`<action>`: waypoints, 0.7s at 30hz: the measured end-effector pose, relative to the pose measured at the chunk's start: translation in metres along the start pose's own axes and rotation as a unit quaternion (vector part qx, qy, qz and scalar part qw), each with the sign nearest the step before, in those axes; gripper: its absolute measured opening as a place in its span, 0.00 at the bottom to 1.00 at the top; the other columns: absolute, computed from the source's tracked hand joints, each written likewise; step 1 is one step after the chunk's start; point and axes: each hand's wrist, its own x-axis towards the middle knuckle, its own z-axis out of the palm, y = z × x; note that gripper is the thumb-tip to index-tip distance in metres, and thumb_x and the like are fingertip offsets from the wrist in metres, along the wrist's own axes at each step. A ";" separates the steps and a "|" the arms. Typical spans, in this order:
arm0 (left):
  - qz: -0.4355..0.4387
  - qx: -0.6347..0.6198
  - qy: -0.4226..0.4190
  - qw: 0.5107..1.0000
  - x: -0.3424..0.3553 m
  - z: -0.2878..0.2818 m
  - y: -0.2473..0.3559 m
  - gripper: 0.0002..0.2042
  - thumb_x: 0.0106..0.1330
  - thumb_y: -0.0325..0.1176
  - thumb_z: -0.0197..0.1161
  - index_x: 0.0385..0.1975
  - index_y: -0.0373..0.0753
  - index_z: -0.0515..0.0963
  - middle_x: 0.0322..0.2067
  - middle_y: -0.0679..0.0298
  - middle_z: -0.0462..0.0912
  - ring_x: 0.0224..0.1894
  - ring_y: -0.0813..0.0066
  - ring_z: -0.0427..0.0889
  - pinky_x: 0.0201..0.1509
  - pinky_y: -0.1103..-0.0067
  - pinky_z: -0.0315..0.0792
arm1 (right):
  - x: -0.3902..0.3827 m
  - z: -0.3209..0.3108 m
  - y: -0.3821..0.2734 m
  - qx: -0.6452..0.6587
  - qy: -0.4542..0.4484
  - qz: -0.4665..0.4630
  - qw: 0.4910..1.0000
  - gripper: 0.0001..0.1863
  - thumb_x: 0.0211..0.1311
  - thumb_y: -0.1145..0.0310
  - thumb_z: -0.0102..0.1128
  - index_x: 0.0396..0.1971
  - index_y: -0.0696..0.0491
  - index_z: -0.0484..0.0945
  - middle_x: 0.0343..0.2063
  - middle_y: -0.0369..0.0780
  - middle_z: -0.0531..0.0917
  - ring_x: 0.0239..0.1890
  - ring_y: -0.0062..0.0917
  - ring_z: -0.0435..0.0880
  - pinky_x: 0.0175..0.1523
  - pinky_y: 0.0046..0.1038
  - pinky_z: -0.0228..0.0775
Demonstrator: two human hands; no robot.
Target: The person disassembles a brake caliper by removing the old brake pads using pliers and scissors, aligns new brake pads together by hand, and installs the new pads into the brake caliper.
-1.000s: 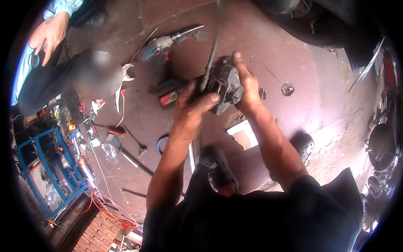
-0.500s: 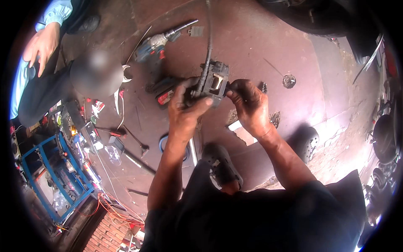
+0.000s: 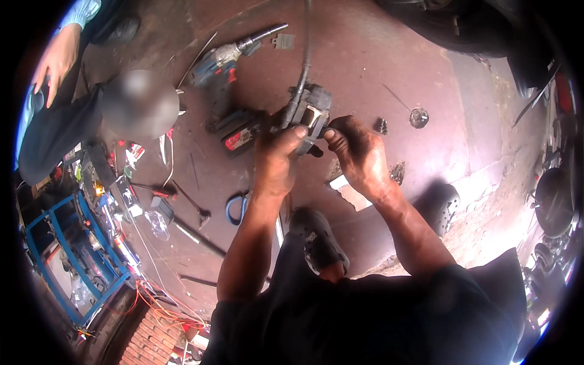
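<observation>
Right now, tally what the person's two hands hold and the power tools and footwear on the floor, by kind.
Dark grey metal brake caliper with black hose: 1, held by left hand and right hand
Blue cordless drill: 1
Black perforated clogs: 2
Total: 4

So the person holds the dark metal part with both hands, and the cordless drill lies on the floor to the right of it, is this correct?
Not quite. In the head view both hands, left hand and right hand, do hold the dark metal part, but the cordless drill lies on the floor to its left, not right.
</observation>
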 end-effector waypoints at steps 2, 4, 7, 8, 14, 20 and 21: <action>0.011 0.051 0.003 0.999 -0.004 0.005 0.006 0.20 0.53 0.35 0.61 0.45 0.30 0.74 0.37 0.58 0.80 0.35 0.71 0.81 0.31 0.73 0.78 | 0.000 0.000 0.002 -0.012 -0.013 -0.004 1.000 0.11 0.64 0.64 0.58 0.36 0.58 0.75 0.28 0.49 0.80 0.32 0.44 0.81 0.36 0.36 0.71; 0.020 0.059 0.032 0.998 -0.006 0.009 0.010 0.19 0.53 0.33 0.61 0.44 0.30 0.75 0.35 0.59 0.80 0.34 0.72 0.80 0.31 0.74 0.78 | 0.004 0.000 0.006 0.056 -0.035 -0.045 0.997 0.11 0.64 0.64 0.57 0.35 0.58 0.76 0.26 0.49 0.79 0.32 0.45 0.80 0.36 0.37 0.70; 0.026 0.108 0.077 0.991 -0.009 0.011 0.019 0.17 0.52 0.31 0.62 0.42 0.29 0.76 0.33 0.60 0.79 0.33 0.75 0.79 0.31 0.78 0.76 | 0.007 -0.001 0.007 0.005 -0.052 -0.067 0.996 0.12 0.64 0.63 0.58 0.34 0.58 0.75 0.24 0.50 0.78 0.30 0.46 0.78 0.34 0.38 0.69; 0.025 0.149 0.092 0.984 -0.010 0.011 0.022 0.17 0.51 0.29 0.63 0.41 0.29 0.77 0.32 0.62 0.79 0.33 0.76 0.78 0.31 0.80 0.75 | 0.007 -0.002 0.006 0.004 -0.054 -0.067 0.996 0.12 0.64 0.63 0.58 0.34 0.58 0.75 0.24 0.50 0.78 0.30 0.46 0.78 0.34 0.38 0.69; 0.014 0.132 0.087 0.987 -0.007 0.010 0.028 0.17 0.50 0.29 0.62 0.40 0.29 0.78 0.31 0.63 0.79 0.32 0.78 0.76 0.35 0.81 0.71 | -0.001 0.011 -0.013 0.167 -0.050 0.110 0.979 0.18 0.68 0.56 0.51 0.27 0.56 0.73 0.16 0.35 0.71 0.16 0.19 0.70 0.21 0.22 0.61; 0.047 0.084 0.063 0.993 -0.007 0.006 0.036 0.17 0.49 0.27 0.61 0.40 0.28 0.78 0.31 0.64 0.80 0.31 0.79 0.76 0.36 0.82 0.70 | -0.001 0.021 -0.030 0.557 -0.064 0.352 0.749 0.19 0.67 0.52 0.49 0.25 0.52 0.71 0.12 0.33 0.66 0.12 0.19 0.65 0.16 0.22 0.56; 0.047 0.087 0.063 0.993 -0.007 0.003 0.035 0.17 0.49 0.27 0.61 0.40 0.28 0.78 0.31 0.64 0.80 0.31 0.79 0.76 0.36 0.82 0.70 | -0.002 0.022 -0.031 0.559 -0.064 0.351 0.748 0.19 0.67 0.52 0.49 0.25 0.52 0.71 0.12 0.33 0.66 0.12 0.19 0.65 0.16 0.22 0.56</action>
